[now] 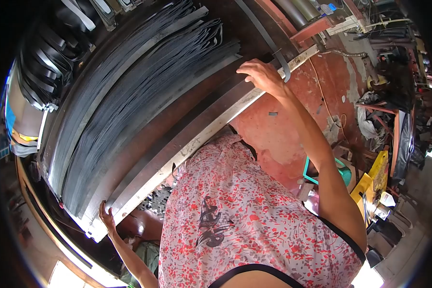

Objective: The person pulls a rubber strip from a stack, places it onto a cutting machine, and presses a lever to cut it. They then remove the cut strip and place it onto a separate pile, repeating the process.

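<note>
While bent over the counter (197, 141), clasps its pale edge with left hand (105, 217), rests right hand (258, 76) loosely open on the far end, beside dark strips (144, 91).

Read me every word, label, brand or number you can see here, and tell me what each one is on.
No text here can be read.
On the shirt: a dark brush-like graphic, no legible letters.
On the yellow object at the right: any marks are too small and blurred.
On the black strips and the table edge: no print shows.
</note>
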A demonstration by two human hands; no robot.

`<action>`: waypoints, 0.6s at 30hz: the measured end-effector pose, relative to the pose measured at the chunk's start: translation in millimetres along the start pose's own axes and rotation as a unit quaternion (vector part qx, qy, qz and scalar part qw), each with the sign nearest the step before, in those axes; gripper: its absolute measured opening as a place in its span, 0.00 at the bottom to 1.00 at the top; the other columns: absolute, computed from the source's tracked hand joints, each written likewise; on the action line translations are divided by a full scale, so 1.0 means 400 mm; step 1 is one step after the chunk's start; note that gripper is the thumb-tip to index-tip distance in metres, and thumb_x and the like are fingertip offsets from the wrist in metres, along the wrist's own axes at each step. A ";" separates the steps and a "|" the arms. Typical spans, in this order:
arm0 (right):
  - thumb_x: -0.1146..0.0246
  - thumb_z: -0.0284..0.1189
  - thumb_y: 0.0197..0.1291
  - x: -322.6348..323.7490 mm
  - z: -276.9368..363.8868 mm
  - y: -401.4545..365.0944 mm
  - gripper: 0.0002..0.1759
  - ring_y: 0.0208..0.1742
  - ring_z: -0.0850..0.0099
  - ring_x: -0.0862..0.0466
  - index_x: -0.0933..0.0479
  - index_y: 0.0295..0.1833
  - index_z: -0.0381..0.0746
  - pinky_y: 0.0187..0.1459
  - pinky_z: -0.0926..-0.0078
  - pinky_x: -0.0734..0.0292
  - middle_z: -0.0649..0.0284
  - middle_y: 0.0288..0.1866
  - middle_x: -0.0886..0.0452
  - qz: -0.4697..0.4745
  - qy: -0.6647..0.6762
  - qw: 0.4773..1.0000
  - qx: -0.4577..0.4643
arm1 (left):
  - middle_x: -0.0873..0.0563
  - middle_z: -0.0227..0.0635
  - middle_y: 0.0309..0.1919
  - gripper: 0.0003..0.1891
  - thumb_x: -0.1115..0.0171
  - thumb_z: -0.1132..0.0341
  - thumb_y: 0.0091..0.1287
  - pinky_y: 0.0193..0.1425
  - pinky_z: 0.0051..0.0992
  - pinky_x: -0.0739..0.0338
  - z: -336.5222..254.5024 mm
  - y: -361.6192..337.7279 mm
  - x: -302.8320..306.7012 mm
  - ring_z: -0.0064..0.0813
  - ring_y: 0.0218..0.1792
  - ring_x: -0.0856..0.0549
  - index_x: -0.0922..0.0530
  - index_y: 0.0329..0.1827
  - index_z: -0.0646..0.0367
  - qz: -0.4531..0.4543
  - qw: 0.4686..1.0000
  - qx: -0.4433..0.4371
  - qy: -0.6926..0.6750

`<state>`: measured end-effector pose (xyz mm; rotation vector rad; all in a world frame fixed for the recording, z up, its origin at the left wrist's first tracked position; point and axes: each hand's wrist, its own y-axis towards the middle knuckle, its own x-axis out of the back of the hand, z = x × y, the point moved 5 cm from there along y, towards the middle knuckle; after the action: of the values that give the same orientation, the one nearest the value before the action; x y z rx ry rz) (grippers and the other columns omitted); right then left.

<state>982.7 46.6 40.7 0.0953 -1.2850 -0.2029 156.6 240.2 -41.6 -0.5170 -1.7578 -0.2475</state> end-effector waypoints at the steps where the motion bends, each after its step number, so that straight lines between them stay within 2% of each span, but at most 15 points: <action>1: 0.31 0.23 0.50 0.006 -0.002 0.000 0.18 0.53 0.66 0.19 0.18 0.49 0.43 0.50 0.64 0.19 0.70 0.49 0.16 0.000 0.000 1.000 0.001 | 0.19 0.47 0.59 0.24 0.35 0.70 0.63 0.66 0.41 0.29 0.001 -0.002 -0.001 0.50 0.60 0.22 0.26 0.63 0.66 0.000 1.000 0.000 0.006; 4: 0.32 0.23 0.52 0.009 -0.016 0.004 0.19 0.57 0.66 0.20 0.18 0.52 0.43 0.53 0.65 0.20 0.67 0.54 0.17 0.047 0.008 0.998 -0.035 | 0.19 0.46 0.59 0.24 0.35 0.72 0.62 0.66 0.40 0.29 -0.011 -0.006 0.001 0.49 0.60 0.22 0.26 0.63 0.65 -0.004 1.000 0.009 0.006; 6: 0.32 0.22 0.50 0.024 -0.021 0.004 0.17 0.53 0.64 0.18 0.18 0.49 0.43 0.49 0.63 0.19 0.68 0.49 0.16 0.019 0.002 0.999 -0.029 | 0.19 0.46 0.59 0.24 0.35 0.73 0.62 0.66 0.40 0.29 -0.008 -0.013 -0.003 0.48 0.60 0.22 0.25 0.63 0.65 -0.008 1.000 0.017 -0.001; 10: 0.33 0.21 0.50 0.029 -0.029 0.002 0.17 0.53 0.63 0.18 0.18 0.49 0.42 0.49 0.63 0.19 0.67 0.48 0.16 0.016 0.014 1.000 -0.024 | 0.19 0.44 0.59 0.24 0.35 0.74 0.61 0.67 0.40 0.30 0.007 -0.020 -0.009 0.47 0.61 0.22 0.25 0.62 0.63 -0.027 0.999 0.004 -0.016; 15: 0.37 0.13 0.47 0.029 -0.083 -0.011 0.24 0.56 0.61 0.20 0.20 0.52 0.41 0.53 0.63 0.22 0.62 0.54 0.18 0.017 0.000 0.999 -0.028 | 0.19 0.43 0.60 0.24 0.34 0.73 0.61 0.71 0.41 0.34 0.020 -0.023 -0.018 0.46 0.63 0.23 0.24 0.62 0.61 -0.021 0.999 0.029 -0.013; 18: 0.39 0.11 0.47 0.047 -0.141 -0.014 0.25 0.55 0.57 0.21 0.22 0.54 0.38 0.55 0.62 0.23 0.59 0.53 0.19 0.029 -0.048 0.998 -0.020 | 0.18 0.42 0.59 0.24 0.34 0.74 0.60 0.71 0.39 0.33 0.002 -0.022 -0.014 0.45 0.62 0.22 0.24 0.61 0.61 -0.020 0.999 0.046 -0.020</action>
<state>1041.3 34.8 41.5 0.0141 -1.3767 -0.1851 152.6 231.6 -46.3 -0.4225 -1.8104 -0.1842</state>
